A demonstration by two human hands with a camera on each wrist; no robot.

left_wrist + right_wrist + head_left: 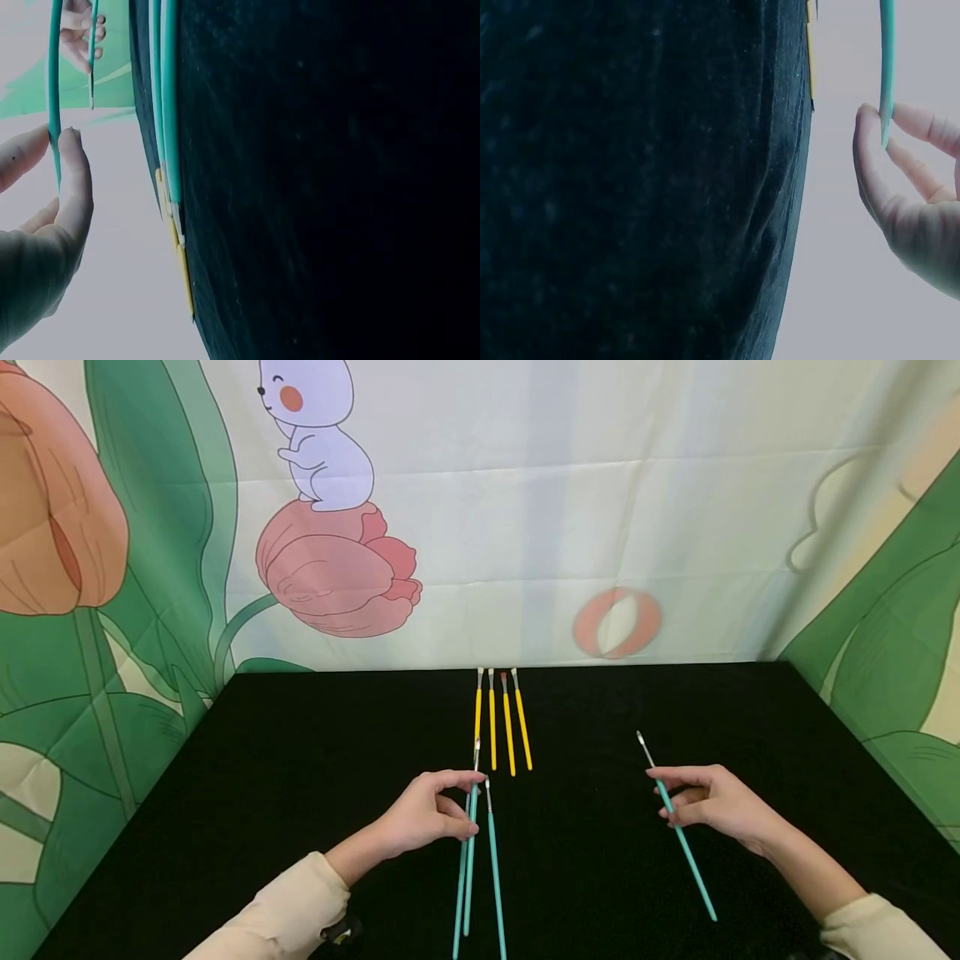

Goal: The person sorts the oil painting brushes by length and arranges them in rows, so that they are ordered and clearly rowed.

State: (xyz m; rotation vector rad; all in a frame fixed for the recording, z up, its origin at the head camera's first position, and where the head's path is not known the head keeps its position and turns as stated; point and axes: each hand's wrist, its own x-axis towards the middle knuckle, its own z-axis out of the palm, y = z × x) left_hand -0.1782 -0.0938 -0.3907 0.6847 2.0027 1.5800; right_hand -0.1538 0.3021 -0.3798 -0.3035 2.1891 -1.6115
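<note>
My left hand pinches a teal-handled paintbrush between thumb and fingers, bristles pointing away from me. In the left wrist view that brush is held up off the black surface. Two more teal paintbrushes lie on the surface beside and beneath this hand, partly cut off by the frame's lower edge. Farther right, my right hand pinches another teal paintbrush, its tip slanting up to the left. The right wrist view shows this brush raised between thumb and fingertips.
Several yellow-handled paintbrushes lie side by side at the back of the black tabletop, bristles toward the rear. One is partly overlapped by the left hand's brush. A printed curtain hangs behind and along both sides.
</note>
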